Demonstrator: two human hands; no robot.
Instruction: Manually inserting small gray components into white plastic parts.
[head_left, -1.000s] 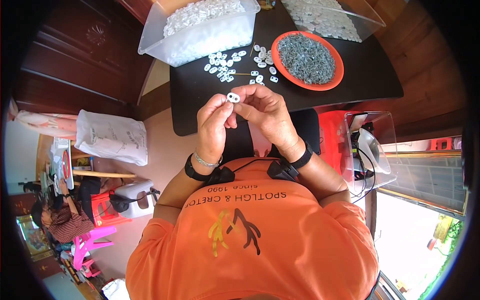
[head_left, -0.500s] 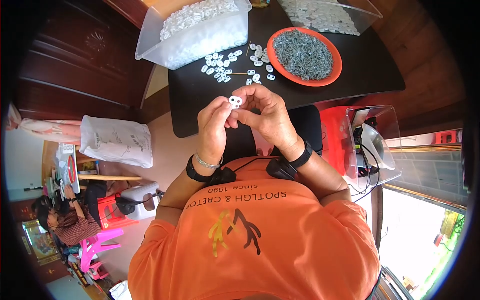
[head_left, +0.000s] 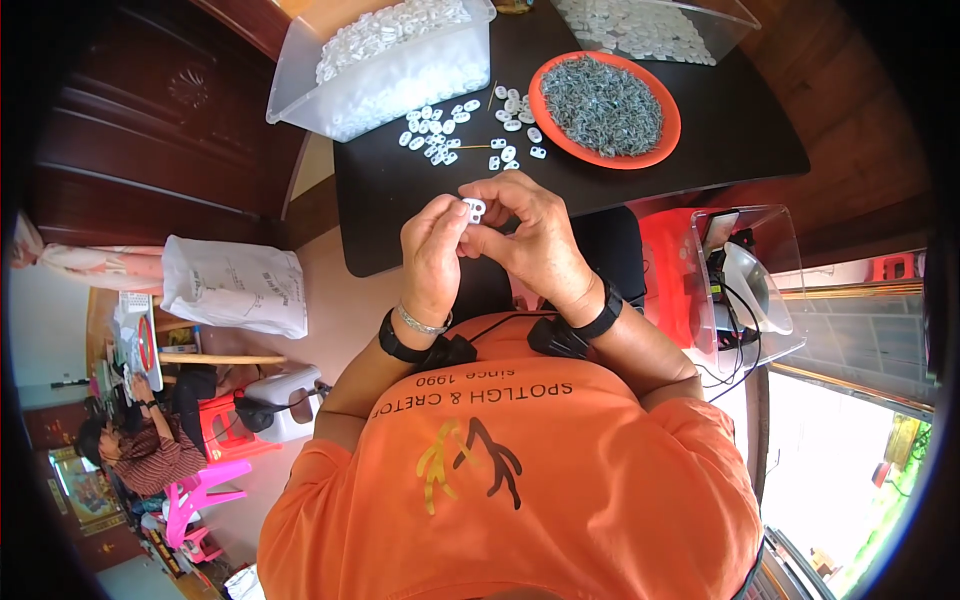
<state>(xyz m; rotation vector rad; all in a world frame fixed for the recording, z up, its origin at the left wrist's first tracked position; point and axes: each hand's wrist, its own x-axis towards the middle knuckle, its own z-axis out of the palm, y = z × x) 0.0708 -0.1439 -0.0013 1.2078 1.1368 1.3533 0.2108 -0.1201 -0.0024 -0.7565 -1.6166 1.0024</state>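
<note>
A small white plastic piece with two holes point(head_left: 475, 211) is held up between my hands, just off the near edge of the table. My left hand point(head_left: 432, 255) pinches it from the left, thumb against its side. The curled fingers and thumb of my right hand point(head_left: 532, 232) close around it from the other side; part of the piece is hidden by them. Beyond my hands, similar loose white pieces point(head_left: 429, 127) lie scattered on the dark table point(head_left: 385, 205). An orange plate point(head_left: 641, 161) to their right is heaped with small grey metal-looking parts point(head_left: 605, 105).
A clear bin point(head_left: 375, 125) full of white pieces stands at the far left of the table, another bin point(head_left: 735, 12) at the far right. Thin sticks point(head_left: 472, 147) lie among the loose pieces. A clear box with cables point(head_left: 800, 300) is at right. A person point(head_left: 150, 450) sits at left.
The white piece has turned slightly between my fingers, and my right fingers have come in closer over it. The view has shifted a little; the table things stay put.
</note>
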